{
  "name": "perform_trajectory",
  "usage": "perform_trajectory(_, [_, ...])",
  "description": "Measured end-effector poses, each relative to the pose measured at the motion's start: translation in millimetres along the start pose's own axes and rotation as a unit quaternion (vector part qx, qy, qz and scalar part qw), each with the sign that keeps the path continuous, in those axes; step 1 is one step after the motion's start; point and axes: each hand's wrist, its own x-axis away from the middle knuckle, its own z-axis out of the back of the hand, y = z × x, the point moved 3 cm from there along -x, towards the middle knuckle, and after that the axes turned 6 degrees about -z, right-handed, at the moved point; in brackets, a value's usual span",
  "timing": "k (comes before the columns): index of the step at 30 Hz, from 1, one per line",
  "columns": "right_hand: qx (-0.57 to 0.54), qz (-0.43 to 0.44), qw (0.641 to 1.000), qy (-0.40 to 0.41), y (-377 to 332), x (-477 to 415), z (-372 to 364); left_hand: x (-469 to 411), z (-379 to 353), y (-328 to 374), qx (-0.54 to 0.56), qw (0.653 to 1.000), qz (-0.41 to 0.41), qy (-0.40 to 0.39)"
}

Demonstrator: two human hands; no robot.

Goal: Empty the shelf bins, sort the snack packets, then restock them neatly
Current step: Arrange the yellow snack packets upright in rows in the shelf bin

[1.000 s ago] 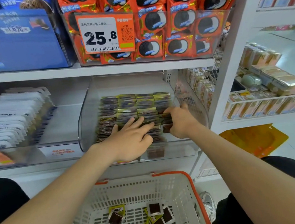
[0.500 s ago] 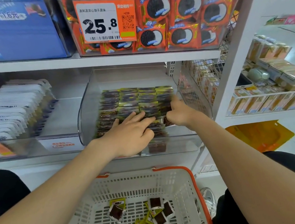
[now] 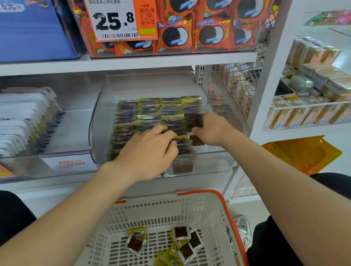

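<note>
A clear shelf bin on the middle shelf holds several rows of small dark and yellow-green snack packets standing on edge. Both my hands are inside it at the front rows. My left hand lies over the middle rows with its fingers curled down onto the packets. My right hand grips a few dark packets at the front of the right-hand row. Below, a white basket with an orange rim holds several loose packets.
Orange cookie packs and a 25.8 price tag fill the bin above. White packets stand in the bin to the left. A wire rack adjoins on the right. A yellow-orange item lies on the floor.
My left hand's fingers, straight before, have curled down onto the packets. My right hand has drawn slightly toward the bin's front. The camera has tilted down a little.
</note>
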Motion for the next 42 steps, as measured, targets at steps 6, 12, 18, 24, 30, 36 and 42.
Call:
perform_trajectory(6, [0.076, 0.062, 0.989, 0.114, -7, 15, 17, 23, 6, 9, 0.038, 0.987, -0.03, 0.151])
perform_trajectory(12, [-0.045, 0.244, 0.961, 0.124, -29, 93, 29, 71, 12, 44, 0.05, 0.981, -0.112, 0.152])
perform_trajectory(18, [0.125, 0.22, 0.945, -0.205, -7, 122, -85, 79, -123, -16, 0.032, 0.938, 0.043, -0.343])
perform_trajectory(24, [0.232, 0.129, 0.924, -0.274, 63, 77, -211, 106, -232, -71, 0.11, 0.917, 0.143, -0.355])
perform_trajectory(30, [0.19, -0.023, 0.948, -0.254, 126, 57, -297, 134, -325, -109, 0.117, 0.932, 0.224, -0.261])
perform_trajectory(36, [0.113, -0.046, 0.98, -0.155, 131, 70, -352, 148, -381, -112, 0.111, 0.936, 0.247, -0.226])
perform_trajectory(42, [0.011, -0.184, 0.976, -0.114, 166, 94, -396, 163, -391, -93, 0.085, 0.939, 0.256, -0.211])
